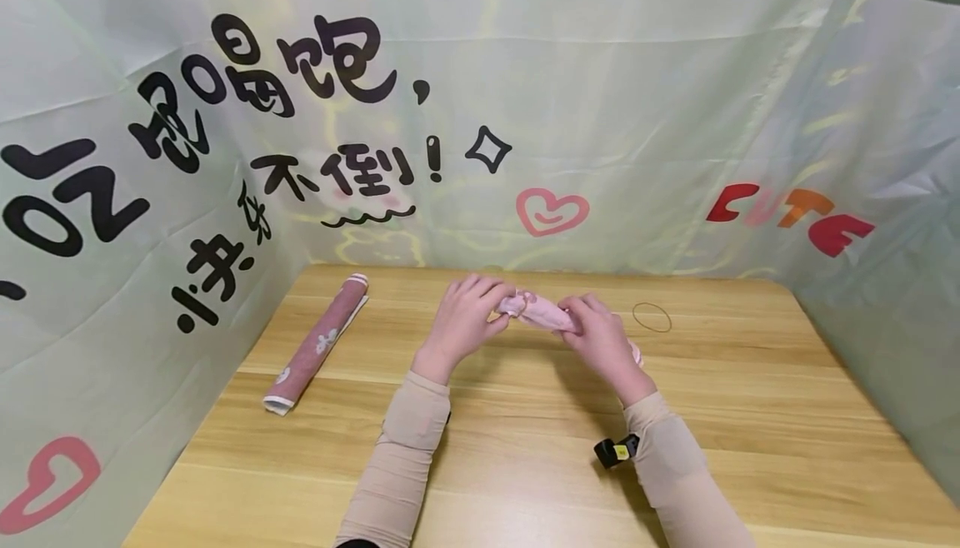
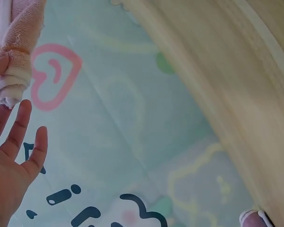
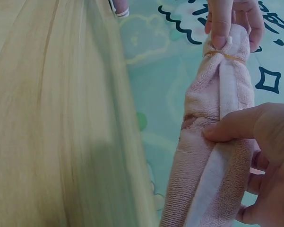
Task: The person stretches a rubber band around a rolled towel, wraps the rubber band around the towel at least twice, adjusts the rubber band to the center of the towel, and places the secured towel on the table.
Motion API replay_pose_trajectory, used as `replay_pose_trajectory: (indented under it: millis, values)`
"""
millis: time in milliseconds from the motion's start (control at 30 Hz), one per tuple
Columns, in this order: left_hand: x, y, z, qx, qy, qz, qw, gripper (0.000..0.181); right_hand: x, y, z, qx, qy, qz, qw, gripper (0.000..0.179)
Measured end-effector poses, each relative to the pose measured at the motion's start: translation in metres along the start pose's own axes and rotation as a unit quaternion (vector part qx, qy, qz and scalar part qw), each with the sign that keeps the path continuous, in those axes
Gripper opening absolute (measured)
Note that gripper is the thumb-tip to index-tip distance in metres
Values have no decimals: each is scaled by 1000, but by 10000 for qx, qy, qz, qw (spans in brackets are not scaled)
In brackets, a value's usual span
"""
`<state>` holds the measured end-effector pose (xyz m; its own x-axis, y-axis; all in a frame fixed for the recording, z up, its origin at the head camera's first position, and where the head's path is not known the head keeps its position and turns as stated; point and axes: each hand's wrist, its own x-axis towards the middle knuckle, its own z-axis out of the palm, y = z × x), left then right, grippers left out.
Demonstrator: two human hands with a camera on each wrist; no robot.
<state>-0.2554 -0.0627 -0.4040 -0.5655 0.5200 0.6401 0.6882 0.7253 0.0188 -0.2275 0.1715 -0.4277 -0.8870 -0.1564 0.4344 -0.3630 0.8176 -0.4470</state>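
From my remote feed: both hands are on the rolled pink towel (image 1: 546, 313), which spans the gap betw. them, held up off the wooden table (image 1: 510, 473). L hand (image 1: 467, 316) pinches the near-side end, thumb pressed on the terry, a few other fingers spread loose beneath. R hand (image 1: 602, 343) grips farther along the roll, thumb laid across the front, fingers curled behind; a short tail pokes out past it.

A rubber band (image 3: 225, 56) is round the roll just beside L thumb, cinching that end into a narrow neck. My read: step in hand is securing the roll, w/ L end prob. done or being adjusted. Can't make out any band at the R end; it's mostly hidden by R hand, so can't confirm.

Loose rubber band (image 1: 652, 304) lies on the tabletop just beyond R hand, to its right. Mauve towel (image 1: 318, 341), also rolled, sits well left of L hand; no band visible on it.

Next move, I'd judge: check the band's seated, keep the roll snug, then either set it down or have R hand let go & fetch the loose one while L hand keeps hold. Main risk, IMO: roll slackening if R grip eases before that end's tied.
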Motion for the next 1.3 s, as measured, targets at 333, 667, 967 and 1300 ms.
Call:
replay_pose_trajectory:
  millis: [333, 667, 967, 1300]
  values:
    - [-1, -1, 3, -244, -109, 129, 9996, 30, 0, -1, 0, 164, -285, -67, 9994, 42]
    - [1, 6, 6, -354, -8, 497, 9981, 29, 0, -14, 7, 2437, 753, -481, 9657, 11]
    - [4, 15, 9, -286, 146, 875, 9956, 31, 0, -22, 4, 2248, 836, -158, 9707, 7]
    - [2, 18, 13, -24, 593, 1293, 9898, 25, 1, -21, -10, 1983, -540, 120, 9786, 7]
